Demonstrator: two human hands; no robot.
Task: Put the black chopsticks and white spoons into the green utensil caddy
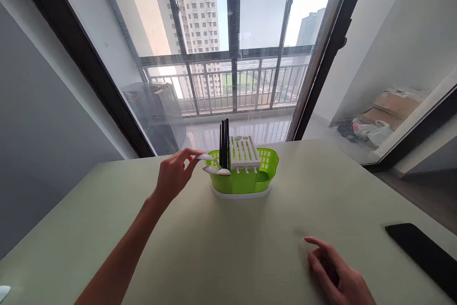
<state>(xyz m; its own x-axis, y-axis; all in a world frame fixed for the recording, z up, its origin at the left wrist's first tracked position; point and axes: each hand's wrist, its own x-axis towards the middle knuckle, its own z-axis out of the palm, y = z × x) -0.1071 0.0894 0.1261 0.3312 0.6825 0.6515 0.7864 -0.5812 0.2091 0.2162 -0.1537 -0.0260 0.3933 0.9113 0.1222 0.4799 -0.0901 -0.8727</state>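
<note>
The left hand [174, 172] reaches in from the left and pinches a white spoon [205, 157] between thumb and fingertips, at the outer end of its bowl. The spoon lies just to the right of the fingertips, its bowl level with the pinch and its handle slanting down rightward into the left end of a green cutlery caddy [243, 183]; its lower end seems to pass behind the other bowls, though at this size that is hard to make out. Two more white spoons [223, 172] stand in that same end, bowls up near the front rim, just below and right of the held one. Black chopsticks [224, 145] rise upright just right of them, and a white slotted rack [245, 152] with small hooks sits across the caddy's middle. A white base [243, 196] carries the caddy on the pale table [267, 243]. The right hand [337, 271] is well apart, nearer the camera, its fingers loosely curled and forefinger and thumb tips parted. A flat black object [424, 252] lies to its right
</note>
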